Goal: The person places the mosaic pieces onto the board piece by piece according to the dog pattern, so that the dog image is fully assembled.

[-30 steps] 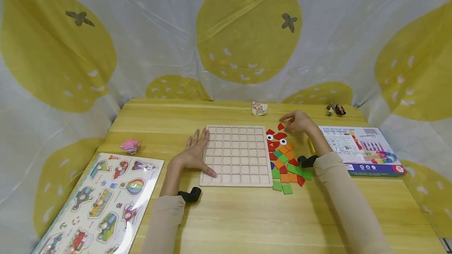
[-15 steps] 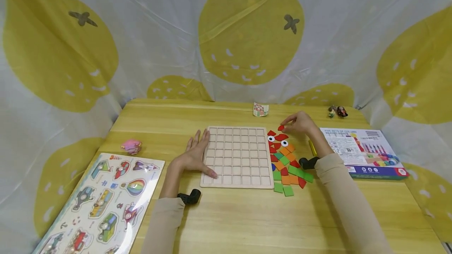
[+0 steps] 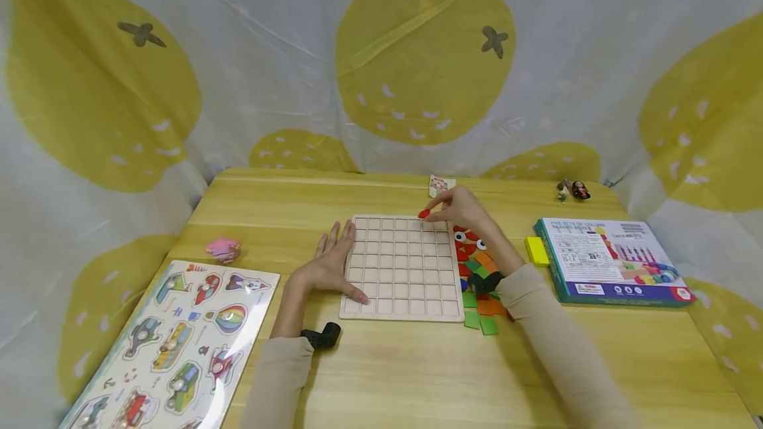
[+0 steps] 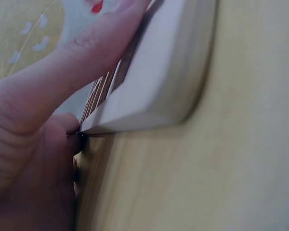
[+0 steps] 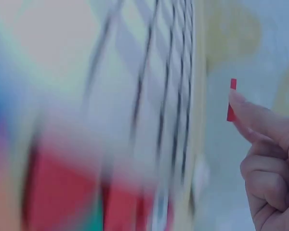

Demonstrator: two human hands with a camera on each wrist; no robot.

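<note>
A pale wooden grid board (image 3: 401,262) with square recesses lies in front of me. Along its left edge rests my left hand (image 3: 325,263), fingers spread and fairly straight, the thumb lying over the lower-left corner. In the left wrist view that thumb (image 4: 62,72) crosses the board's thick rounded corner. My right hand (image 3: 461,208) holds a small red tile (image 3: 424,214) over the board's far edge, toward its right side. Seen from the right wrist, the thin red tile (image 5: 232,113) is pinched between thumb and finger, raised off the grid.
Loose red, orange and green tiles (image 3: 489,327) lie right of the board, partly under my right forearm. Further right are a yellow block (image 3: 537,251) and a flat box (image 3: 614,263). A picture puzzle (image 3: 179,336) and pink toy (image 3: 223,249) lie left; a patterned card (image 3: 440,185) lies behind.
My right hand took up the red tile beside the board and moved left with it to above the board's far edge. The left hand has stayed in place.
</note>
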